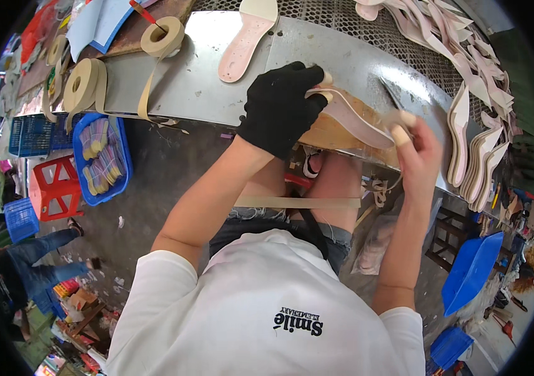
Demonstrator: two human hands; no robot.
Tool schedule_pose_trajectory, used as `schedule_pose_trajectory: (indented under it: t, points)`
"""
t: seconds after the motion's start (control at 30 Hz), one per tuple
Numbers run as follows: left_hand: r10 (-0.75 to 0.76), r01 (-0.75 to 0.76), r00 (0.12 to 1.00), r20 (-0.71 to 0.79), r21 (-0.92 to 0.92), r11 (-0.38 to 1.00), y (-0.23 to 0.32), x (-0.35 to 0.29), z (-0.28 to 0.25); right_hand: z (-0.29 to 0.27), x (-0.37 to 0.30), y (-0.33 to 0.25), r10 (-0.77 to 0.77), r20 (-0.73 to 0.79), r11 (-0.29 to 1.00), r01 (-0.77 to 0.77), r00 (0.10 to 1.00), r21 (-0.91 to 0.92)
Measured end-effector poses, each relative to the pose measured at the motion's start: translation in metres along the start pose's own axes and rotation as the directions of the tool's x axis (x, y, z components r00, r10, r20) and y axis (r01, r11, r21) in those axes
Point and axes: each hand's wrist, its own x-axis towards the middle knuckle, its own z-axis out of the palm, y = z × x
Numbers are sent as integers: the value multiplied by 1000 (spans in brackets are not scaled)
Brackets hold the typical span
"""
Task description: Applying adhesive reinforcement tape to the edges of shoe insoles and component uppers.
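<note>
**Left hand pinches a pale insole; right hand's grip blurred**

The black-gloved left hand (282, 111) closes its pale-capped fingertips on one end of a pinkish insole (356, 123). The bare right hand (422, 150), its fingertips also capped, is at the other end; blur there hides whether it pinches the insole, a strip or nothing.

The insole lies between the hands, tilted on its edge, over a brown board (317, 135) on the metal table (207, 53). The step in hand seems to be work along the insole's rim, probably with the tape: tape rolls (82, 86) stand at the left, and a cut strip (298, 202) spans the lap.

In my judgement, the next move calls for a steady left pinch while the right fingers follow the curve without bending the piece. A stack of insoles (480, 166) sits at the table's right edge.
</note>
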Motion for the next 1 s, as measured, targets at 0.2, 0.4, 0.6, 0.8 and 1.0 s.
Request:
schedule_pose_trajectory:
  t: [0.2, 0.4, 0.6, 0.8, 1.0]
  points:
    - [32, -25, 997, 64, -111, 994, -15, 2, -7, 44, 35, -19, -97, 243, 983, 131, 965, -127]
    - [51, -37, 991, 127, -109, 993, -16, 3, -12, 58, 44, -5, -246, 249, 939, 294, 937, -179]
    - [55, -54, 998, 6, -64, 996, -17, -1, 0, 75, 36, -6, -275, 128, 900, 302, 953, -314]
    - [190, -188, 981, -34, 50, 981, -14, -9, 0, 65, 34, -6, -464, 218, 744, 511, 859, -431]
    - [248, -251, 968, 38, 171, 953, -5, 3, -1, 41, 63, -20, 100, 375, 972, -10, 922, -235]
